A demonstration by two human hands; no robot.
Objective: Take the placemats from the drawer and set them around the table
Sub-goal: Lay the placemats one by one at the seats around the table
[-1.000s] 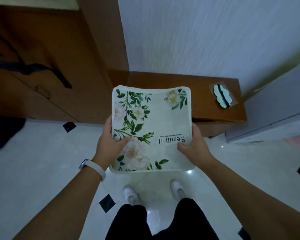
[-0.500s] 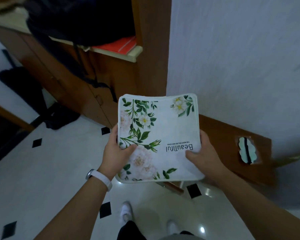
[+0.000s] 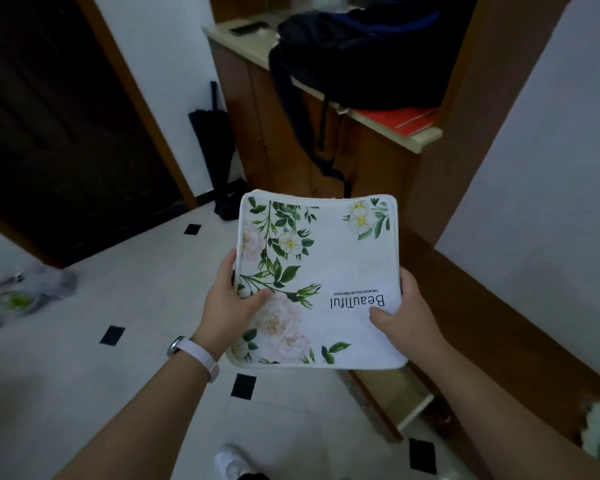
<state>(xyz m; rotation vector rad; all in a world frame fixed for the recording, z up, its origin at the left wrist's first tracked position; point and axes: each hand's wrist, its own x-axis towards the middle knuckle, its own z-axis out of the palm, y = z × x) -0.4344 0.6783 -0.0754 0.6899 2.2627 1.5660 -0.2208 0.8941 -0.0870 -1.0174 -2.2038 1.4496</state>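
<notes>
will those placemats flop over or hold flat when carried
Probably semi-flexible: the placemats bow slightly along the far edge yet jut out flat beyond the grip. Likely light: left hand and right hand pinch only the near sides, thumbs on top.

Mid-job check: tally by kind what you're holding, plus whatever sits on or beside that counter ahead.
Placemat stack, gripped by left hand and right hand: 1 (mats in it uncountable)
Backpack: 1
Red folder: 1
Folded umbrella: 1
Phone-like device: 1
Total: 5
</notes>
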